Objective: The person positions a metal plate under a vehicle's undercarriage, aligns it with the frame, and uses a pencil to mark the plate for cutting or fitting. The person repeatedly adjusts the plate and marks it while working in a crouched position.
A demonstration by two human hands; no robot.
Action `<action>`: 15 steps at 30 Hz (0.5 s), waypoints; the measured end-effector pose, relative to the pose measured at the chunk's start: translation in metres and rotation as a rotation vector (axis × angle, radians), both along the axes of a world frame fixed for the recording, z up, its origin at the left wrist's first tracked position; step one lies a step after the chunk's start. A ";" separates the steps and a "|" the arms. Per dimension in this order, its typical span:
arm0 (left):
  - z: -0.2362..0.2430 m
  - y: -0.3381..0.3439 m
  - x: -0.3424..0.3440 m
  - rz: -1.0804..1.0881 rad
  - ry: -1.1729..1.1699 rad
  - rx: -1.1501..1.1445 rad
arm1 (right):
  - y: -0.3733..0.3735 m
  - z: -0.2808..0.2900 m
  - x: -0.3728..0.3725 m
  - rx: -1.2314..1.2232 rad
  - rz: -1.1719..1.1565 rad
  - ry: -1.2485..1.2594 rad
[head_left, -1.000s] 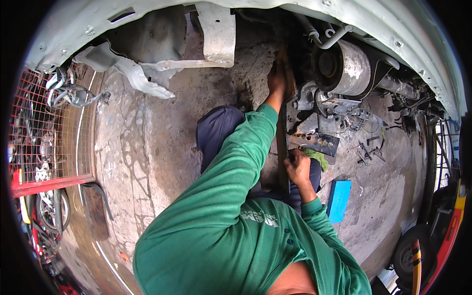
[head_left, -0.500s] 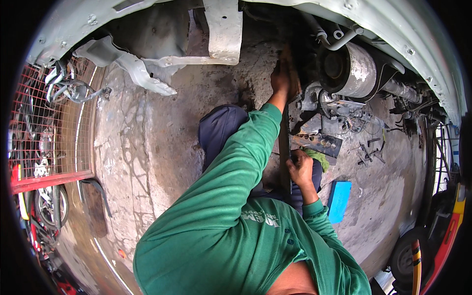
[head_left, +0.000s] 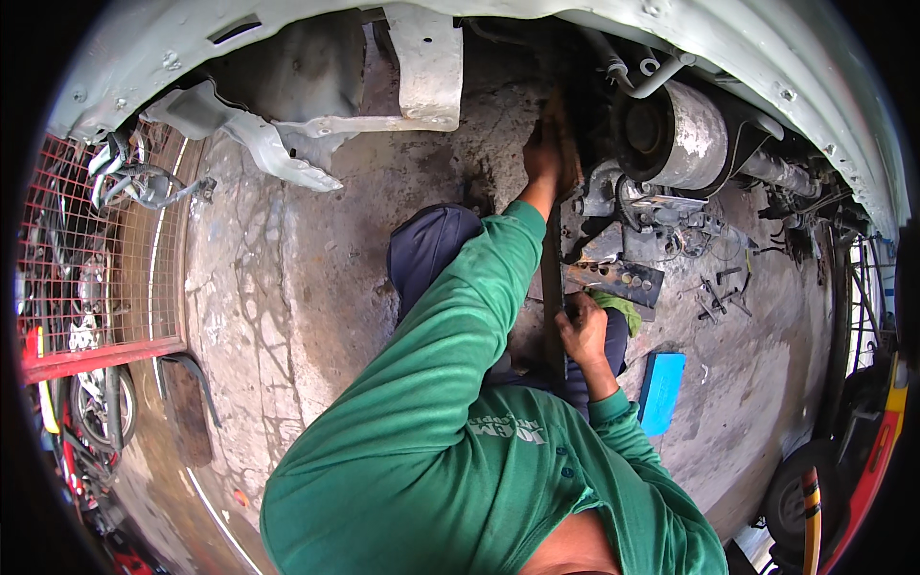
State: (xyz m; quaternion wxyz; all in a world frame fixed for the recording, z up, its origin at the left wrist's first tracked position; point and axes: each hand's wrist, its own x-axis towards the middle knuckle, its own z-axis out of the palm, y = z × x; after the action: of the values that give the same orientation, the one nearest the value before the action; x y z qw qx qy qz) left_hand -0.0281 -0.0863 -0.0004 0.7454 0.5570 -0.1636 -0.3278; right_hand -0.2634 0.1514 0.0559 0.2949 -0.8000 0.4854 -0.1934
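My left hand (head_left: 542,153) reaches up beneath the pale vehicle bodywork and grips the upper part of a long dark metal bar (head_left: 551,268). Lower down, my right hand (head_left: 586,335) has its fingers curled round the same bar, above my right knee. Beside the bar lie a rusty plate with a row of holes (head_left: 623,278) and a yellow-green cloth (head_left: 621,311). Just beyond my left hand, a drum-shaped part (head_left: 685,134) with flaking pale paint hangs among dark pipes; the bar's far end is shadowed.
Pale body panels (head_left: 431,67) arch overhead, with a bent bracket (head_left: 283,153) at left. Loose tools (head_left: 719,297) and a blue case (head_left: 659,393) lie on concrete at right. A red mesh gate (head_left: 101,350) and bikes stand left; a tyre (head_left: 800,494) sits lower right.
The view has shifted very slightly. Both hands stay on the bar in nearly the same places; otherwise nothing has visibly moved.
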 end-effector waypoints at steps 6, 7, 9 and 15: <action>0.005 0.002 -0.004 -0.040 -0.009 0.001 | 0.005 -0.002 -0.002 0.090 0.031 0.258; 0.005 0.002 -0.006 -0.045 -0.007 0.004 | 0.004 -0.003 -0.004 0.104 0.034 0.298; 0.003 0.001 -0.006 -0.045 0.002 0.003 | 0.003 -0.004 -0.005 0.130 0.046 0.374; -0.013 -0.008 0.001 0.004 0.012 -0.037 | 0.003 -0.007 -0.003 0.129 0.092 0.399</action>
State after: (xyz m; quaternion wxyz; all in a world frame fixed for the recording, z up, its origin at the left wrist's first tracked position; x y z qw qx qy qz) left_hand -0.0270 -0.0940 -0.0133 0.7571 0.5415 -0.1642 -0.3267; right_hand -0.2669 0.1542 0.0490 0.2521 -0.8232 0.5085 0.0139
